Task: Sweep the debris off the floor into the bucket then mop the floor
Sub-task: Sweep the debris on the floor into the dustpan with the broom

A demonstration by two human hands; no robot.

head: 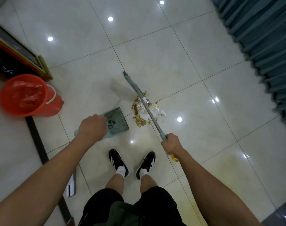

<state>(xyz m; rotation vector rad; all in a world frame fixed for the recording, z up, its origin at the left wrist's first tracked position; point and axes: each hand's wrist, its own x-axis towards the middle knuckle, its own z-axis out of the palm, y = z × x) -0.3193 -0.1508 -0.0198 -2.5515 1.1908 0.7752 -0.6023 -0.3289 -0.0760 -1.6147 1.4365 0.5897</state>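
Note:
A pile of debris [143,111], yellow scraps, brown bits and crumpled clear plastic, lies on the pale tiled floor [196,62] ahead of my feet. My right hand [171,143] grips the teal-and-metal broom handle [148,110], which slants over the pile; the broom's bristles [121,90] are blurred beyond it. My left hand [92,128] holds the handle of a teal dustpan [118,122], whose mouth rests on the floor just left of the pile. An orange bucket [27,95] lined with a red bag stands at the left.
A dark pole [38,144], a mop with a white-and-grey head [71,186], lies on the floor at my left. A gold-framed red-and-black stand [16,57] sits behind the bucket. Teal curtains [266,39] hang along the right. My black shoes [132,162] stand below the pile.

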